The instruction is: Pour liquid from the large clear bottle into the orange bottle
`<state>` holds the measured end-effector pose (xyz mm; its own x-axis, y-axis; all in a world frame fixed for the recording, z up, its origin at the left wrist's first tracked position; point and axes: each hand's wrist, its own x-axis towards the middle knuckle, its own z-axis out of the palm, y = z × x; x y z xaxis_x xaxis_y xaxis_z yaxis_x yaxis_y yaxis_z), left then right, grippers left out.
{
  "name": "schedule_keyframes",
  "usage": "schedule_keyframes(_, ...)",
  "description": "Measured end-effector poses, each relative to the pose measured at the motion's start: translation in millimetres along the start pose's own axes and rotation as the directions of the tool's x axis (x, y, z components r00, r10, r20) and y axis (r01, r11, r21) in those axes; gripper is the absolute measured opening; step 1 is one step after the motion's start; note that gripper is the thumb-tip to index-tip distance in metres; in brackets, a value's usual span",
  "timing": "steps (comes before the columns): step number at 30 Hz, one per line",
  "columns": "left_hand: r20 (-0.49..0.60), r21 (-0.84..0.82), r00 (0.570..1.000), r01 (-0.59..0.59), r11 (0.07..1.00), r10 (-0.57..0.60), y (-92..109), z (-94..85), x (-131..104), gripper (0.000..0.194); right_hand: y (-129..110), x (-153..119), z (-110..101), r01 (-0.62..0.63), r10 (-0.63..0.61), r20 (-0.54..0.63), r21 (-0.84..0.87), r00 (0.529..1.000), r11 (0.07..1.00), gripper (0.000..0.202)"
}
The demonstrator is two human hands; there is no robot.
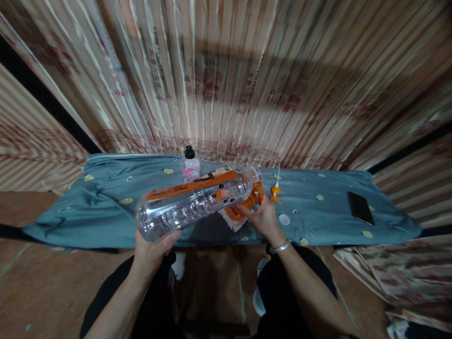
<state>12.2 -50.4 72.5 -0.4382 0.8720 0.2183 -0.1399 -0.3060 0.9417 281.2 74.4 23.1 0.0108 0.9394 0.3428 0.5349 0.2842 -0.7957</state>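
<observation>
Above patterned blue cloth (102, 223), steady the clear plastic bottle (197, 207), mouth (257, 175) toward two o'clock, left fingers (171, 239) gripping it, right fingers (248, 213) gripping the translucent orange bottle (257, 193)

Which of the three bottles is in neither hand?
The small black-capped bottle, standing on the cloth; the left hand holds the large clear bottle, the right hand the orange bottle.

From my right hand (263, 216), the pump (275, 190) blocks 1 o'clock and the cap (284, 219) 3 o'clock, with a wide stretch of open cloth (318, 221) between cap and phone (360, 208), farther out at 3. From my left hand (151, 249), 10 o'clock is free, but the big bottle (197, 197) bars 2 o'clock, the small bottle (191, 165) beyond it at 1.
</observation>
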Motion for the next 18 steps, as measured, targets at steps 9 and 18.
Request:
schedule_keyframes(9,-0.031,0.018,0.999,-0.020,1.000,0.021,3.4,3.0,-2.9,0.084,0.8,0.0,0.1,-0.006,0.006,-0.004,-0.023,1.000,1.000,0.077)
schedule_keyframes(18,-0.056,0.239,0.987,-0.132,0.962,0.150,-8.7,-13.7,9.8,0.094,2.4,0.5,0.3,0.005,-0.005,-0.005,-0.042,1.000,0.999,0.079)
